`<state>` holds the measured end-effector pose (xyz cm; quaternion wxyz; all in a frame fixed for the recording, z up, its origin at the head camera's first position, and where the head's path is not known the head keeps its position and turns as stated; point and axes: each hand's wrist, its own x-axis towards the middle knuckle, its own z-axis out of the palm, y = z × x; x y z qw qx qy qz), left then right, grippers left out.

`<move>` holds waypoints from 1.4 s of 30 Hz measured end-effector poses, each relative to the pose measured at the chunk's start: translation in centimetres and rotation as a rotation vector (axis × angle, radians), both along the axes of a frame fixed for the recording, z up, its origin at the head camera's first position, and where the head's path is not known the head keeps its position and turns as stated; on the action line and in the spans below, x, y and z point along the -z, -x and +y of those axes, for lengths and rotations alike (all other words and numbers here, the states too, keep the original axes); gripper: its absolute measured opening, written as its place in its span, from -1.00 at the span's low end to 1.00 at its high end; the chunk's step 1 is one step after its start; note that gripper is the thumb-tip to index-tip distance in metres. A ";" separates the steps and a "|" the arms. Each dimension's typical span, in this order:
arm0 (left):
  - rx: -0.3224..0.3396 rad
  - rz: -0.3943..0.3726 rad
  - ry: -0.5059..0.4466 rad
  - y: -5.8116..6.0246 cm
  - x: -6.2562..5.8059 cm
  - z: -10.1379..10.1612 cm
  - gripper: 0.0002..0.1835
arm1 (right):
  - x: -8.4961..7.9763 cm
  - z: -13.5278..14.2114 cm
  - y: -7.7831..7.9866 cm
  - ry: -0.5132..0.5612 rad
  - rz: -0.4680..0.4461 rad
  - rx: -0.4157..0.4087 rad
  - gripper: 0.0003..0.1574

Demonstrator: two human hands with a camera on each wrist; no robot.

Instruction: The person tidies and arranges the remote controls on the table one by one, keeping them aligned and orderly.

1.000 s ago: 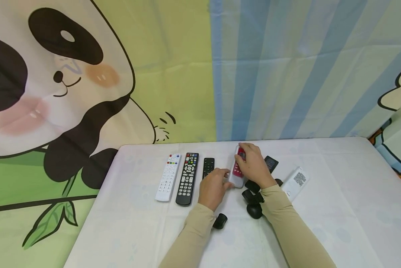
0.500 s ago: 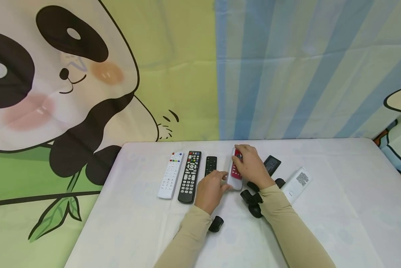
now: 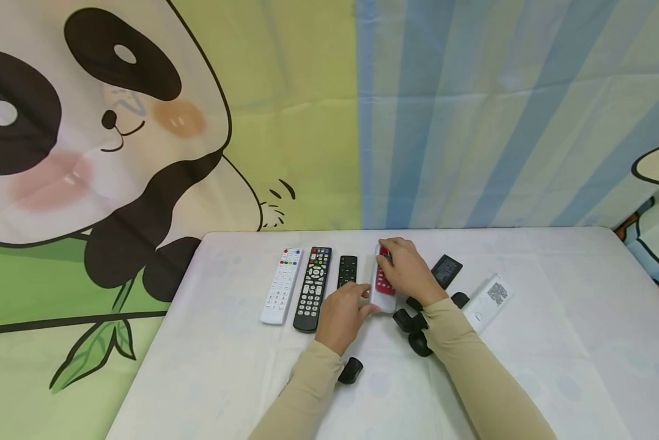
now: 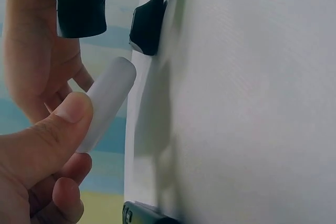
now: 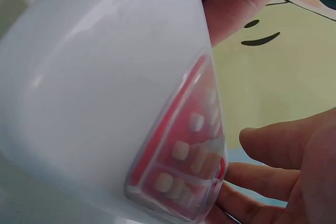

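Note:
Both hands hold a white remote control with a red button panel (image 3: 383,286), tilted over the table toward its back edge. The left hand (image 3: 342,315) pinches its lower end; in the left wrist view the thumb (image 4: 73,109) lies along the white casing (image 4: 107,100). The right hand (image 3: 412,272) grips its upper part, fingers over the top end. Close up in the right wrist view, the white casing (image 5: 100,77) and red panel (image 5: 178,156) fill much of the frame, with the right hand (image 5: 286,169) at its far end. The left hand partly hides a small black remote (image 3: 348,269).
To the left lie a white remote (image 3: 282,287) and a long black remote (image 3: 313,290), side by side. Right of the hands are a dark remote (image 3: 447,271) and a white remote with a code label (image 3: 489,302). A printed curtain (image 3: 302,122) hangs behind the table (image 3: 577,342).
Both hands have shifted slightly left with the red-and-white remote, bringing it nearer the small black remote. The grip looks the same, and the other remotes stay in place.

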<state>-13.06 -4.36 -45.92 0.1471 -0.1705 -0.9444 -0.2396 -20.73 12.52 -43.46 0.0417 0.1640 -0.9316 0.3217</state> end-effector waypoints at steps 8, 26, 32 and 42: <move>0.007 0.005 -0.003 -0.3 0.2 -0.3 -0.53 | 0.2 -0.9 0.4 -0.042 -0.037 -0.014 -0.45; -0.019 0.052 0.094 -0.7 0.6 -0.5 -0.57 | 0.9 -1.9 0.8 -0.139 -0.097 -0.062 -0.47; -0.029 0.056 0.113 -0.7 0.8 -0.5 -0.59 | 1.0 -2.3 0.9 -0.146 -0.096 -0.072 -0.48; -0.028 0.030 0.132 -0.7 0.9 -0.6 -0.63 | 1.3 -2.7 0.9 -0.173 -0.119 -0.075 -0.46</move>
